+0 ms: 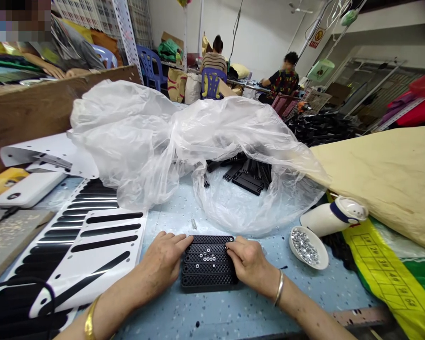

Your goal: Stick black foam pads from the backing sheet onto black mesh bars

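Observation:
Several black plastic strips (208, 279) with a crosshatched surface lie side by side in a block on the blue table. Small silver rings (208, 258) are scattered over the middle of the block. My left hand (165, 259) is closed at the left end of the far strips, fingertips against their edge. At the right end, my right hand (250, 262) is pinched over the strips' ends. Its fingertips hide whatever small thing may be between them. A white bowl (324, 257) of small shiny metal pieces (304, 245) stands to the right of my right hand.
Behind the strips, a large clear plastic bag (219, 127) lies open with more black strips (248, 182) inside. A white bottle (331, 216) lies by the bowl. White slotted sheets (106, 255) cover the left side. Other people (214, 61) sit farther back.

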The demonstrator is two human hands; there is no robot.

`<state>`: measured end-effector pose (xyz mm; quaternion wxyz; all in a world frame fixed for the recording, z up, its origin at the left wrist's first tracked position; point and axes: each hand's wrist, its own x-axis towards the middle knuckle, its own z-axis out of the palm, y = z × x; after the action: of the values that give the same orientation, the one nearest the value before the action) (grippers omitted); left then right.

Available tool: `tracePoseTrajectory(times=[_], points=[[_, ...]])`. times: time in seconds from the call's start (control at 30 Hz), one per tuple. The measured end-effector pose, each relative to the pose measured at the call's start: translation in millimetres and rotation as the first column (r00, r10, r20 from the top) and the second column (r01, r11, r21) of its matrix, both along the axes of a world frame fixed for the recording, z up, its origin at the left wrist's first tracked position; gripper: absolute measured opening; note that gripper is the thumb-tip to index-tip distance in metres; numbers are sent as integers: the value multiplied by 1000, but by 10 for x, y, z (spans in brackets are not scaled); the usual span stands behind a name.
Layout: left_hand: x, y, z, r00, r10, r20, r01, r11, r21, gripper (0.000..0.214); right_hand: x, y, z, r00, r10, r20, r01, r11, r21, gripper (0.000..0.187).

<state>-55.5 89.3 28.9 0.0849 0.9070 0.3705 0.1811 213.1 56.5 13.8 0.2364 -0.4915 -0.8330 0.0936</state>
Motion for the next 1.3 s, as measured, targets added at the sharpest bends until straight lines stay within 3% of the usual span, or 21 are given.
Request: tracePoseTrajectory(times=[0.23, 0.43, 0.6, 0.8, 1.1, 1.3], points=[[-35, -40, -68, 998, -2, 67, -2, 998, 56, 44, 34, -44, 37, 1000, 1, -24, 0, 1000, 24, 23], [38, -149, 12, 996, 48, -81, -36, 988, 151, 52, 63, -153, 69, 983, 105, 152, -122, 987, 105, 37], [189, -254, 19, 997, -1, -71, 5, 998, 64, 56, 135, -193, 13, 980, 85, 178, -109, 986, 129, 38], [261, -232, -71, 993, -32, -111, 33, 999, 6, 55, 188, -208, 7, 995, 69, 66, -75, 992, 101, 37], [255, -234, -68, 995, -24, -95, 23, 1000, -13, 47, 194, -178, -1, 996, 72, -57, -75, 995, -66, 33], [296, -219, -32, 978, -44, -204, 35, 998, -48, 33, 215, -146, 39, 980, 120, 155, -137, 985, 105, 37]])
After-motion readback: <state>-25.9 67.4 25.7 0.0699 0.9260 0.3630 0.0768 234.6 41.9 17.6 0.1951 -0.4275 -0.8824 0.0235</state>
